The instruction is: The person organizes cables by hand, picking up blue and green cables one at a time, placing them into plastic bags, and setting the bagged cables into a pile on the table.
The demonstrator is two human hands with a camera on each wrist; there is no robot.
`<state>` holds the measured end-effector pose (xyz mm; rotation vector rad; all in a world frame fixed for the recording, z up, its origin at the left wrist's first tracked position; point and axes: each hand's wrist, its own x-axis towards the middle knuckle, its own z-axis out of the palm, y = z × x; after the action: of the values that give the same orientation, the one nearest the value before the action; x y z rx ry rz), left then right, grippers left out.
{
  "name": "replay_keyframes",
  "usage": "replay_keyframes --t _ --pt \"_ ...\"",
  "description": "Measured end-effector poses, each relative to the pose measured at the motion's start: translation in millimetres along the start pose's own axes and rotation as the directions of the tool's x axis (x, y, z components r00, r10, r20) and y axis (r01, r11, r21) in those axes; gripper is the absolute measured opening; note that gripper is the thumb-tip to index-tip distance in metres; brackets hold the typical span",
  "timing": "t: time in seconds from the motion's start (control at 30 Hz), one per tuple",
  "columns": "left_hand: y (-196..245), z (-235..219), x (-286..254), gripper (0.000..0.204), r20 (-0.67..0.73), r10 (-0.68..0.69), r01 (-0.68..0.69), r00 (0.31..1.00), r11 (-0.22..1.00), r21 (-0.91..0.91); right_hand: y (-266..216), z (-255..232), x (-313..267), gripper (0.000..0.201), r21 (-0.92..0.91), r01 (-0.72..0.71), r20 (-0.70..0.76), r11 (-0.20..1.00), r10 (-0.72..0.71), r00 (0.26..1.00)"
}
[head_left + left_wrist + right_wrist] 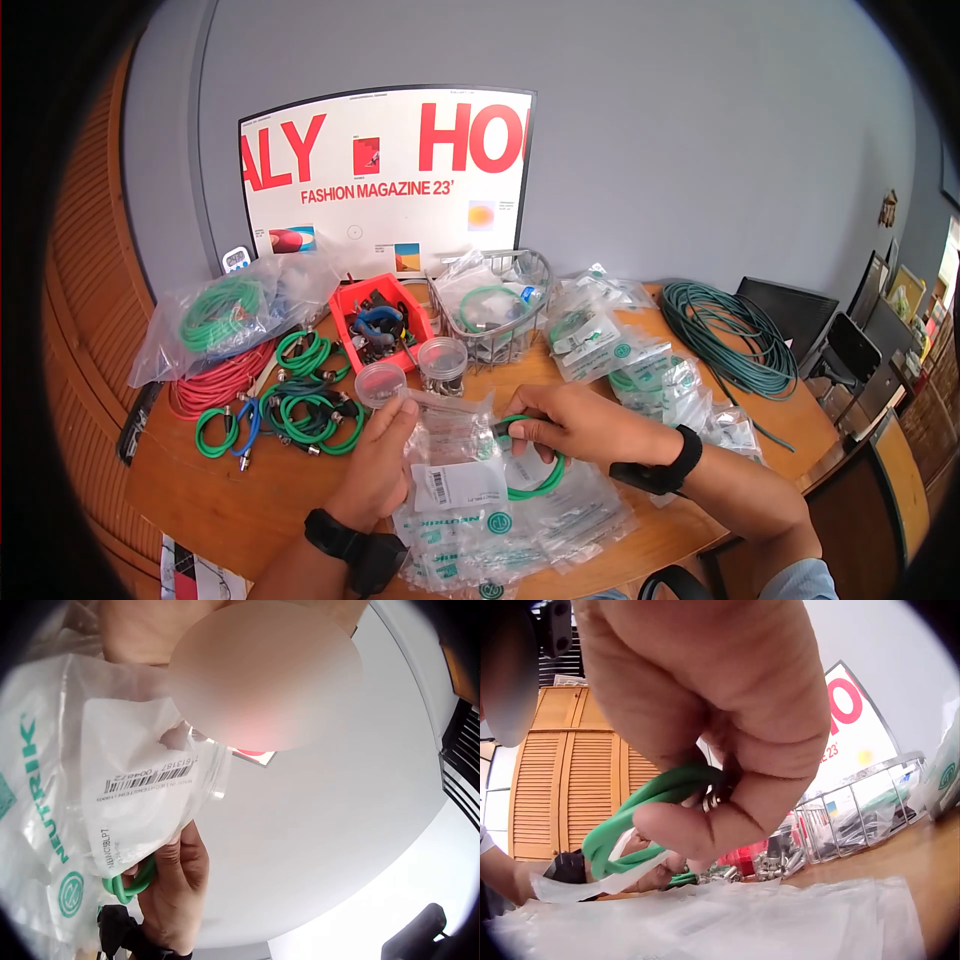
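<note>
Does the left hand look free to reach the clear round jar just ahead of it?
Probably not yet: the left hand pinches a clear plastic bag. The clear round jar sits close ahead, nothing between.

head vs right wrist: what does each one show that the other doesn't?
Head only: both hands together, the left hand holding a clear plastic bag, the loose green cable coil at the table's far right, and the red cable bundle. Right wrist only: the slatted wooden doors, and a metal connector pinched in the fingers. Both: the right hand gripping the green cable, the wire basket, and the poster.
</note>
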<state>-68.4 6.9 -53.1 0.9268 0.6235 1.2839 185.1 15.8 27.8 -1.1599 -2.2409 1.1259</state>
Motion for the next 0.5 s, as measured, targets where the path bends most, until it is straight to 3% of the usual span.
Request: replay_keyframes --t 0.07,0.1,0.2,0.27,0.37,0.5 --pt "2.1 1.7 -1.2 0.025 0.050 -0.050 0.049 0.997 0.999 0.023 -1.9 -1.6 0.9 0.020 -0.186 0.066 0.057 0.980 -0.056 0.997" --pt "2.1 2.0 -1.3 0.025 0.049 -0.051 0.050 0.998 0.998 0.022 -1.3 -0.2 0.8 0.020 -0.185 0.065 0.059 0.981 -0.055 0.997" --pt "4.4 6.3 -2.4 0.036 0.132 -0.075 0.064 0.988 0.994 0.090 1.1 4.7 -0.7 0.020 -0.057 0.076 -0.055 0.995 -0.079 0.995" --pt "16.0 15.9 -8.5 0.048 0.180 -0.078 0.086 0.981 0.996 -0.037 2.1 5.7 -0.2 0.022 0.044 0.082 -0.160 0.996 -0.074 0.984" --pt "20.4 25.1 -10.8 0.054 0.285 -0.026 0.068 0.958 0.988 -0.138 11.1 2.4 3.2 0.026 -0.032 0.049 -0.140 0.998 -0.053 0.989" --pt "14.4 13.5 -9.9 0.057 0.282 -0.089 0.136 0.955 0.979 -0.151 6.6 6.7 1.3 0.028 0.037 0.084 -0.186 0.996 -0.076 0.980"
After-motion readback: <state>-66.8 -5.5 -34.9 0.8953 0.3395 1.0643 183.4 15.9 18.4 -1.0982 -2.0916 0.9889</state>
